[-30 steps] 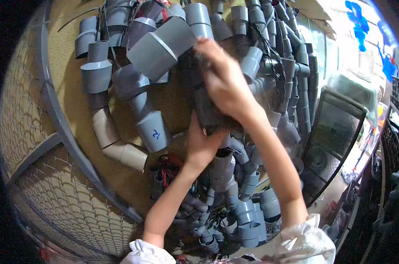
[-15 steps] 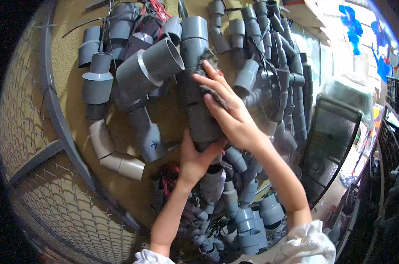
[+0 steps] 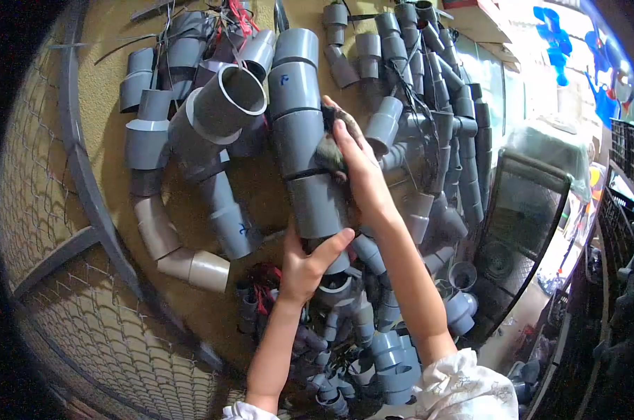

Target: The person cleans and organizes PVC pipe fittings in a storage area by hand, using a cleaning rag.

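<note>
A hanging column of grey plastic pipe couplings (image 3: pixel 299 143) fills the middle of the view, with a blue mark on one upper piece. At its lower end, my left hand (image 3: pixel 306 266) is wrapped round the couplings, thumb across the front. A dirty dark rag (image 3: pixel 327 152) is pressed to the column's right side under my right hand (image 3: pixel 362 175), whose fingers curl behind the pipe. Left of the column, a wide grey reducer fitting (image 3: pixel 226 105) hangs with its open end facing me. Below my left hand hang more grey fittings (image 3: pixel 394 350), bunched together.
More strung grey pipe fittings (image 3: pixel 439 126) hang along the wall at right. Beige elbow fittings (image 3: pixel 191 266) hang at lower left, near a wire mesh panel (image 3: pixel 114 322). A dark framed panel (image 3: pixel 527 224) leans at right, before black crates (image 3: pixel 625 154).
My right hand and the rag have moved from the column's front round to its right side. The column shifted slightly left, and the wide reducer beside it has swung toward me.
</note>
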